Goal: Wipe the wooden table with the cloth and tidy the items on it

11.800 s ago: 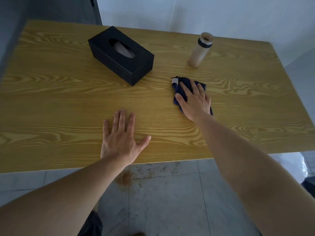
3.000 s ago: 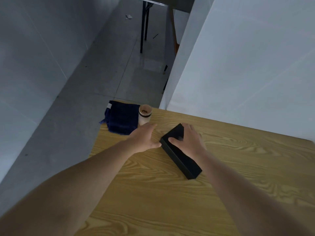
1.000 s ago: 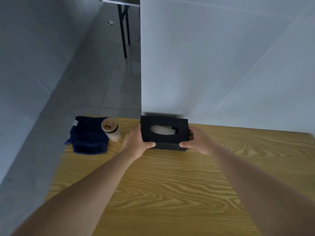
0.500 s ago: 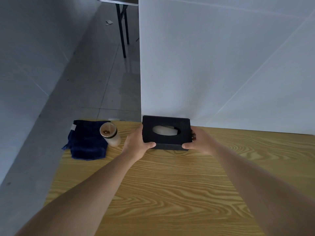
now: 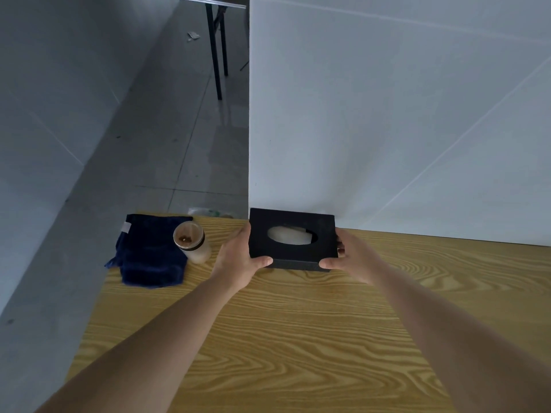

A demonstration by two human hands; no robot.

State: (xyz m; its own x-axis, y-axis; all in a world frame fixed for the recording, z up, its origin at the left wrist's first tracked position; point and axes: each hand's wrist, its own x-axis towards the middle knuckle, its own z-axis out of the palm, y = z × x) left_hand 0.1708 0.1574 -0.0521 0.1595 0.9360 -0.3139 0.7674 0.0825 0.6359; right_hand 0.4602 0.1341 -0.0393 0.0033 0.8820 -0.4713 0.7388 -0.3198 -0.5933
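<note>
A black tissue box (image 5: 293,238) with an oval opening and white tissue inside stands at the far edge of the wooden table (image 5: 298,338), close to the white wall. My left hand (image 5: 238,260) grips its left end and my right hand (image 5: 351,257) grips its right end. The dark blue cloth (image 5: 150,250) lies folded at the table's far left corner. A frosted jar (image 5: 192,241) with a dark band stands upright just right of the cloth, between it and my left hand.
A white wall panel (image 5: 399,114) rises directly behind the table's far edge. The table's left edge drops to a grey tiled floor (image 5: 167,129). Black legs of another table (image 5: 216,46) stand farther back.
Over the last second both hands have slid the tissue box a little farther back, up against the wall. The cloth and the jar have not moved.
</note>
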